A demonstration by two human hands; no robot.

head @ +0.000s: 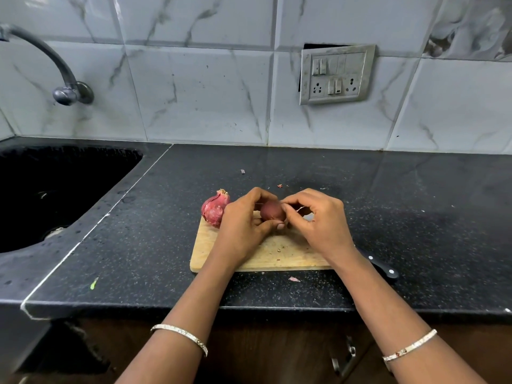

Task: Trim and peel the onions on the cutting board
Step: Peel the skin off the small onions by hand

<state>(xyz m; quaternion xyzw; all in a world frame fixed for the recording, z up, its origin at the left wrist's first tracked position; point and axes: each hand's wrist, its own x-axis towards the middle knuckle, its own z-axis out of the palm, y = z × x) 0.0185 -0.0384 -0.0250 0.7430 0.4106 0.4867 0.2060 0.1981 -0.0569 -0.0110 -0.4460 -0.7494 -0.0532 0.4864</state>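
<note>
Item 1, small onion: dark red, centre of the frame, held just above the far half of the cutting board. Cupped by left hand, fingers curled over the top, thumb pressed under the near side.

Item 2, right hand: fingers bunched narrow at the right end of the small onion, pinching a thin pale strip of skin that trails to the right.

Item 3, large onion: pink-red, papery skin on, dry tip uppermost; resting at the far left corner of the cutting board, just beside the left hand, untouched.

Item 4, knife: black riveted handle showing lower right of the board, on the counter, partly hidden under the right wrist; blade not visible.

Item 5, scraps: small bits of skin on the counter beyond the board and one pink flake near its front edge.

Step in hand, by judgement: peeling the small onion; whether both ends are trimmed cannot be told.

Next move, by judgement: pull the pinched strip away along the bulb, turn the bulb in the left hand to reach the remaining dry layer, keep the grip firm, since bare flesh is likely slippery. Large onion remains to trim and peel.

Periphery: sink at left, tap upper left, switch plate upper right, bangles on both wrists.
</note>
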